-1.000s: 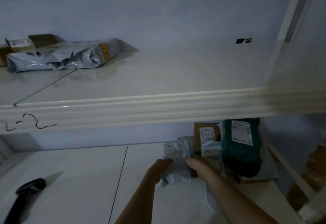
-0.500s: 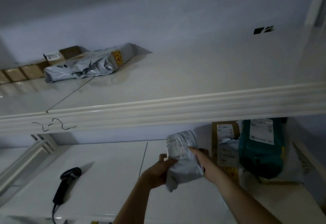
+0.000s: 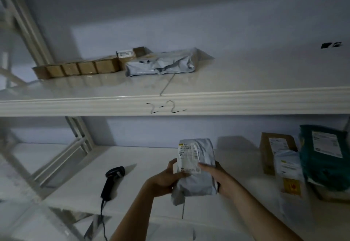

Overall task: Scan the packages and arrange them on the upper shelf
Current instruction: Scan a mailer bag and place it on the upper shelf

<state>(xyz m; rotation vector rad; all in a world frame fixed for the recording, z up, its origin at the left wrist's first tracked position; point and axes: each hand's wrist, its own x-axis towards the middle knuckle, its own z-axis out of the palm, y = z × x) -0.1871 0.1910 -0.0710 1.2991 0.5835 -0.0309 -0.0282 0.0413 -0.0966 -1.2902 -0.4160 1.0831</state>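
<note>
While crinkled and soft, grey mailer [image 3: 198,174] sits between both hands.

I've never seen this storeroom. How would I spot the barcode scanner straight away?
Find the white lower shelf, below the edge marked 2-2. The scanner lies on it, left of the grey parcel held in both hands. It is the only black thing there, pistol-shaped, with a cable trailing off the front.

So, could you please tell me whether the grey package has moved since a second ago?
Yes. The grey package, held in both hands, has come left, away from the brown box and teal parcel, toward the scanner.
</note>
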